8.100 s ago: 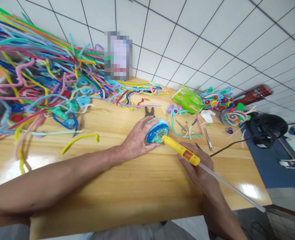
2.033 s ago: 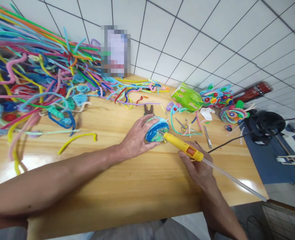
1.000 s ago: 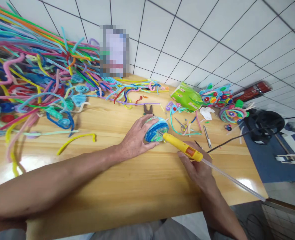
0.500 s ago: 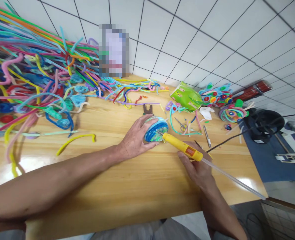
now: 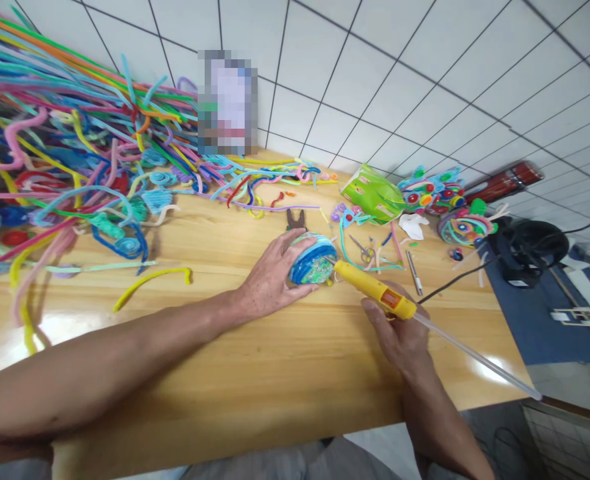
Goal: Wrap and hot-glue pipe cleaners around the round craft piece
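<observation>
1. Right hand [image 5: 399,330] wrapped round the yellow glue gun [image 5: 369,285], glue stick [image 5: 477,357] poking back; a knock there could swing the nozzle [image 5: 329,259].
2. Left hand [image 5: 269,273] clasps the blue coiled piece [image 5: 313,259] at mid-table [image 5: 255,363], so close that one wobble could burn skin.
3. Just behind, pliers [image 5: 296,219]: shoving the piece backward could bump them.

1. I have the left forearm [image 5: 139,353] stretched in from the lower left.
2. My left hand [image 5: 275,270] is curled in a grasp, thumb [image 5: 305,291] below, fingers [image 5: 295,248] above.
3. My right forearm [image 5: 445,420] angles up from the lower right.
4. My right hand [image 5: 399,337] is clenched.
</observation>
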The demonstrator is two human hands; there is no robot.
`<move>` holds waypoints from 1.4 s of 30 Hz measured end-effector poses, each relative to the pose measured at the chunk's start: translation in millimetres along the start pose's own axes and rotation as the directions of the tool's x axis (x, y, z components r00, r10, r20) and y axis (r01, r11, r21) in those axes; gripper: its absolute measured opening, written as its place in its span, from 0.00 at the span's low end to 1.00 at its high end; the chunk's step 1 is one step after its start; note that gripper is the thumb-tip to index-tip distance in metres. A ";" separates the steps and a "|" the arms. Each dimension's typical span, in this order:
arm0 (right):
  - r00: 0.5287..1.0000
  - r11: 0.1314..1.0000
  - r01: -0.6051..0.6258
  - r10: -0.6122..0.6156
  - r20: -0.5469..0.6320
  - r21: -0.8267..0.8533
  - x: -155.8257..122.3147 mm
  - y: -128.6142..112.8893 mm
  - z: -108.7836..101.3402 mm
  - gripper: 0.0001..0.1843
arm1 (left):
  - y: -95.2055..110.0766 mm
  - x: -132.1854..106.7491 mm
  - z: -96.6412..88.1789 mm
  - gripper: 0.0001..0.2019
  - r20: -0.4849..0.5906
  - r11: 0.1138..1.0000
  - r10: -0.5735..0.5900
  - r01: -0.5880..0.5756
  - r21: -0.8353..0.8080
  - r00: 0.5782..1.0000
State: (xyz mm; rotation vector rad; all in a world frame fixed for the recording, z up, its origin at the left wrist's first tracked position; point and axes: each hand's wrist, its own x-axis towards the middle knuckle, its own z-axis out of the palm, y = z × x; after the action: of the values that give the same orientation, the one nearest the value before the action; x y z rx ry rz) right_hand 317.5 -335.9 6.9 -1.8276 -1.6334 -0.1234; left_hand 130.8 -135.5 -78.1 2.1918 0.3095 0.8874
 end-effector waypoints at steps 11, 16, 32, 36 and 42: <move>1.000 1.000 0.011 -0.011 0.014 0.017 -0.2 0.2 0.5 0.06 | 0.5 0.2 0.1 0.45 -0.011 1.000 0.010 -0.009 0.008 1.000; 0.997 0.998 0.057 -0.057 0.043 0.006 0.0 0.4 0.6 0.06 | 0.5 0.5 0.2 0.45 -0.009 1.000 0.010 -0.010 0.009 1.000; 0.999 0.999 0.011 -0.013 0.033 0.033 -1.7 1.3 3.7 0.05 | -0.9 0.0 1.3 0.44 -0.021 1.000 0.015 -0.015 0.000 1.000; 0.999 0.999 -0.024 0.023 0.025 0.042 -1.6 2.9 4.6 0.04 | -1.8 0.0 1.3 0.44 -0.016 1.000 0.015 -0.015 0.003 1.000; 0.986 0.983 -0.164 0.162 0.023 0.086 -7.2 13.6 14.7 0.09 | -6.2 1.3 1.5 0.43 -0.026 0.999 0.052 -0.052 0.013 0.998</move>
State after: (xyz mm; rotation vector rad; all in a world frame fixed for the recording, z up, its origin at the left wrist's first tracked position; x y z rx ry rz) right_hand 323.2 -334.1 -13.5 -1.8905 -1.4692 0.0346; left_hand 133.1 -131.5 -82.6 2.2099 0.2723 0.9461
